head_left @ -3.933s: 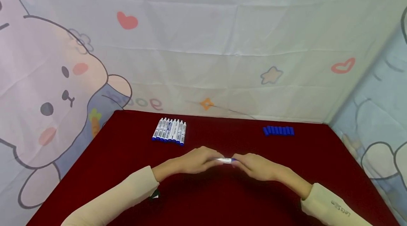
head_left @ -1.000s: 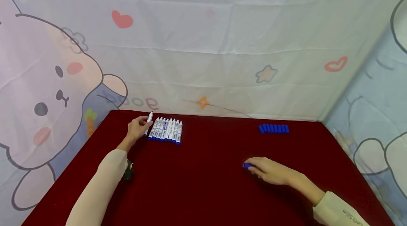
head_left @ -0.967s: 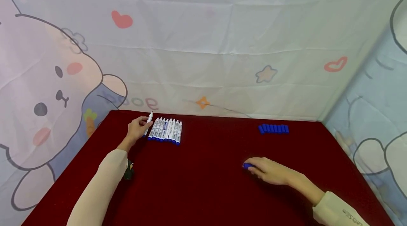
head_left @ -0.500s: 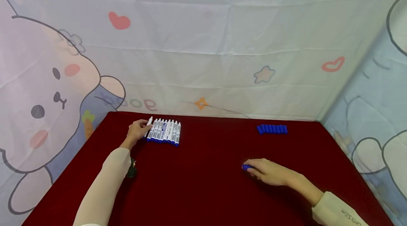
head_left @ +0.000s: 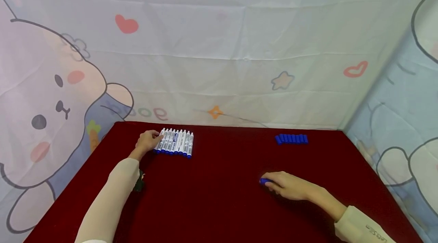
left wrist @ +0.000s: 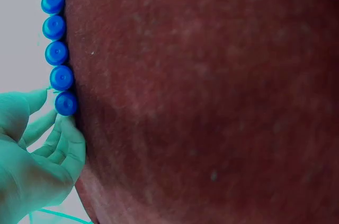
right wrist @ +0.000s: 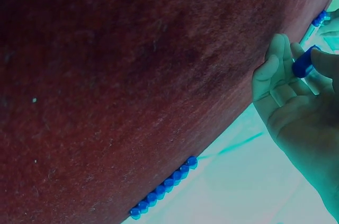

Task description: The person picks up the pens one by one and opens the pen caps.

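Note:
On the red cloth, my left hand (head_left: 147, 141) pinches a white marker (left wrist: 66, 103) at the left end of a row of capless markers (head_left: 178, 142). Their blue ends face me and their white tips point to the back wall. Thumb and fingers sit on either side of that marker, which lies against its neighbour. My right hand (head_left: 289, 186), low over the cloth at centre right, holds a loose blue cap (right wrist: 303, 65) between thumb and fingers. Several more blue caps (head_left: 292, 139) lie side by side in a row at the back right.
The red cloth (head_left: 219, 205) covers the table, whose back edge meets a printed white curtain (head_left: 219, 45). Similar curtain stands to the left and right. A small dark green object (head_left: 139, 182) shows beside the left sleeve.
Earlier both hands held one marker at the centre, and cap and marker came apart. The left hand has carried the marker to the row and lowered it flat; the right hand keeps the cap.

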